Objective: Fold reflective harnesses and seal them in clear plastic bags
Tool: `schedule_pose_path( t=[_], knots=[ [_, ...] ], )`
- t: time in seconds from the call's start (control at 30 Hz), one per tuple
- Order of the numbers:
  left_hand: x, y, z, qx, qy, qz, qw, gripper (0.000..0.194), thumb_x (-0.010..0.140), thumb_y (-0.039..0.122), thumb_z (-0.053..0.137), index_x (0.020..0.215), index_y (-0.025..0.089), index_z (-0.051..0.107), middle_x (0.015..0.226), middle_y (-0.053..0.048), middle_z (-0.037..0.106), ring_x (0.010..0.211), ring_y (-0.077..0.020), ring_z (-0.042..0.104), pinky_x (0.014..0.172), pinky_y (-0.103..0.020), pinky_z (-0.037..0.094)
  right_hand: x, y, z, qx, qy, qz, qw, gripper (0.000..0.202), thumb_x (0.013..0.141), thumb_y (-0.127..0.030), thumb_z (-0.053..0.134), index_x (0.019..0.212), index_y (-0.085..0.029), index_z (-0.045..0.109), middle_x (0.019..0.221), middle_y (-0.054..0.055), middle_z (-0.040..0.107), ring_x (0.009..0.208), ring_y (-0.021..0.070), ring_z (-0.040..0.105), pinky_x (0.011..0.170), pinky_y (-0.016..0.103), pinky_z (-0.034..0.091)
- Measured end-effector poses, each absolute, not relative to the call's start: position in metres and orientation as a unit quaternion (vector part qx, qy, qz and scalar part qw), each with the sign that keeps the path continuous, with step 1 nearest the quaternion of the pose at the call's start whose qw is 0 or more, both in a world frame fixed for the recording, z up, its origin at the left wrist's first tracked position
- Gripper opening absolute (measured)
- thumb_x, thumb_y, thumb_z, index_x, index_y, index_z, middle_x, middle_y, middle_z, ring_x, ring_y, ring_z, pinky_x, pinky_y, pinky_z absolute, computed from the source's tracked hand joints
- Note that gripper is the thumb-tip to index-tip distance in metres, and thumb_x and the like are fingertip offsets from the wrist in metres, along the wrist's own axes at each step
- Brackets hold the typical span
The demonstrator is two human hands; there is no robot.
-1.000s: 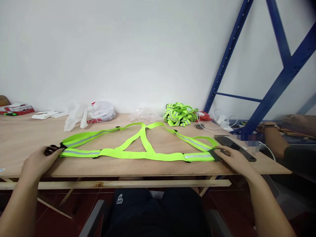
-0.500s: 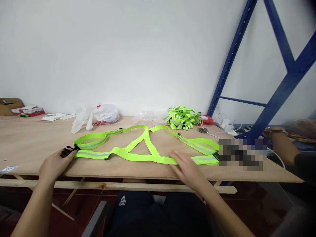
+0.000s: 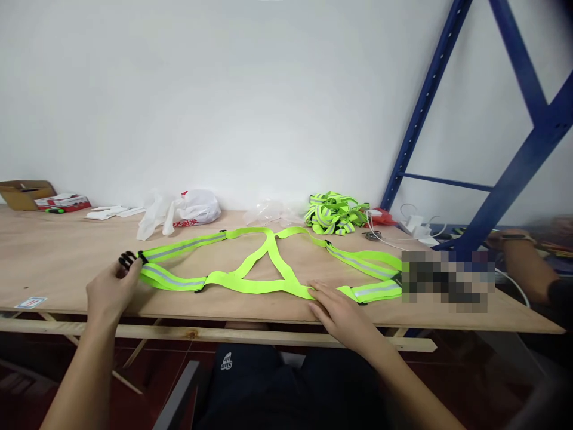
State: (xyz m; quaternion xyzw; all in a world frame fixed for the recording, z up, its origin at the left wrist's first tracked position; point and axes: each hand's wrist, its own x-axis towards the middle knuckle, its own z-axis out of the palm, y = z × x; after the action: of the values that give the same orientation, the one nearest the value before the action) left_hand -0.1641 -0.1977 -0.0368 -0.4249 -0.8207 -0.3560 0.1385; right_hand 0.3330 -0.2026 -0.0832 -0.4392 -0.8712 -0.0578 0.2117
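Note:
A neon-yellow reflective strap harness lies spread on the wooden table, with loops to left and right and a triangle in the middle. My left hand pinches the black buckle at the harness's left end, slightly raised. The two left straps run from that buckle. My right hand rests flat on the lower strap right of the triangle, its fingers stretched out. A blurred patch covers whatever is at the harness's right end.
Behind lie a heap of similar straps, a white plastic bag, clear plastic and a cardboard box. A blue metal frame stands at the right. Beyond it, another person's forearm reaches in near white cables.
My left hand has lifted the buckle, and the upper left strap is drawn straighter. My right hand stays on the lower strap. The view has shifted slightly.

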Motion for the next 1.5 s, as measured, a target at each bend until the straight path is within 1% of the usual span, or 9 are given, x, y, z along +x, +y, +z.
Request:
schedule_pose_path(
  t=[0.1, 0.23, 0.5, 0.63, 0.73, 0.83, 0.97, 1.27, 1.5],
  knots=[
    [-0.128, -0.203, -0.019, -0.453, -0.753, -0.451, 0.156, 0.041, 0.079, 0.043, 0.062, 0.057, 0.019, 0.038, 0.047, 0.007, 0.036, 0.051, -0.0089, 0.036, 0.055, -0.018, 0.029, 0.325, -0.206, -0.085, -0.410, -0.875, -0.090, 0.241, 0.039, 0.101, -0.027, 0.043, 0.130, -0.011, 0.064, 0.140, 0.017, 0.059, 0.131, 0.0302, 0.056, 0.106, 0.048, 0.051],
    [-0.067, -0.200, -0.015, -0.569, -0.614, -0.506, 0.209, 0.041, 0.082, 0.042, 0.061, 0.059, 0.020, 0.036, 0.051, 0.007, 0.034, 0.050, -0.0086, 0.031, 0.054, -0.021, 0.028, 0.318, -0.210, -0.082, -0.358, -0.895, -0.088, 0.252, 0.036, 0.102, -0.027, 0.044, 0.129, -0.018, 0.065, 0.133, 0.013, 0.066, 0.126, 0.0278, 0.060, 0.106, 0.047, 0.051],
    [0.019, -0.181, -0.051, -0.800, -0.487, -0.339, 0.089, 0.036, 0.094, 0.035, 0.050, 0.065, 0.021, 0.035, 0.062, 0.002, 0.046, 0.060, -0.0151, 0.043, 0.060, -0.027, 0.030, 0.321, -0.211, -0.081, -0.373, -0.892, -0.061, 0.248, 0.031, 0.101, -0.030, 0.047, 0.119, -0.016, 0.068, 0.129, 0.014, 0.068, 0.122, 0.0271, 0.063, 0.103, 0.045, 0.053],
    [0.020, -0.186, -0.056, -0.851, -0.452, -0.265, -0.014, 0.031, 0.092, 0.040, 0.057, 0.071, 0.021, 0.046, 0.079, -0.001, 0.056, 0.076, -0.0187, 0.054, 0.069, -0.029, 0.039, 0.320, -0.212, -0.079, -0.383, -0.889, -0.041, 0.247, 0.030, 0.100, -0.030, 0.049, 0.119, -0.017, 0.068, 0.129, 0.013, 0.068, 0.125, 0.0268, 0.061, 0.106, 0.044, 0.051],
    [0.015, -0.190, -0.055, -0.851, -0.452, -0.256, -0.076, 0.030, 0.090, 0.045, 0.060, 0.075, 0.021, 0.052, 0.088, -0.002, 0.060, 0.082, -0.0199, 0.058, 0.074, -0.030, 0.045, 0.320, -0.212, -0.079, -0.389, -0.886, -0.029, 0.251, 0.029, 0.099, -0.030, 0.050, 0.118, -0.018, 0.068, 0.130, 0.012, 0.067, 0.126, 0.0265, 0.060, 0.107, 0.043, 0.050],
    [0.013, -0.190, -0.055, -0.834, -0.466, -0.278, -0.103, 0.023, 0.089, 0.045, 0.062, 0.090, 0.022, 0.059, 0.095, -0.003, 0.065, 0.086, -0.0214, 0.062, 0.077, -0.032, 0.049, 0.320, -0.212, -0.079, -0.392, -0.884, -0.018, 0.253, 0.029, 0.099, -0.031, 0.051, 0.118, -0.018, 0.068, 0.130, 0.012, 0.067, 0.126, 0.0262, 0.060, 0.107, 0.043, 0.049],
    [0.014, -0.189, -0.056, -0.830, -0.459, -0.297, -0.105, 0.026, 0.089, 0.041, 0.063, 0.107, 0.022, 0.062, 0.108, -0.006, 0.068, 0.097, -0.0236, 0.065, 0.084, -0.034, 0.052, 0.321, -0.213, -0.079, -0.390, -0.885, -0.012, 0.254, 0.029, 0.100, -0.031, 0.049, 0.119, -0.019, 0.067, 0.130, 0.012, 0.067, 0.127, 0.0253, 0.059, 0.108, 0.043, 0.049],
    [0.012, -0.186, -0.061, -0.854, -0.435, -0.272, -0.088, 0.041, 0.094, 0.039, 0.058, 0.132, 0.026, 0.065, 0.132, -0.008, 0.065, 0.122, -0.0275, 0.060, 0.106, -0.039, 0.046, 0.319, -0.214, -0.076, -0.397, -0.880, -0.017, 0.261, 0.027, 0.098, -0.029, 0.052, 0.116, -0.020, 0.069, 0.129, 0.012, 0.068, 0.126, 0.0253, 0.060, 0.107, 0.042, 0.050],
    [0.011, -0.187, -0.056, -0.876, -0.404, -0.239, -0.111, 0.042, 0.096, 0.037, 0.057, 0.137, 0.031, 0.061, 0.136, -0.006, 0.063, 0.125, -0.0262, 0.057, 0.109, -0.040, 0.044, 0.319, -0.213, -0.078, -0.402, -0.877, -0.023, 0.261, 0.027, 0.098, -0.029, 0.052, 0.116, -0.019, 0.069, 0.130, 0.012, 0.068, 0.125, 0.0250, 0.061, 0.107, 0.042, 0.049]
  ],
)
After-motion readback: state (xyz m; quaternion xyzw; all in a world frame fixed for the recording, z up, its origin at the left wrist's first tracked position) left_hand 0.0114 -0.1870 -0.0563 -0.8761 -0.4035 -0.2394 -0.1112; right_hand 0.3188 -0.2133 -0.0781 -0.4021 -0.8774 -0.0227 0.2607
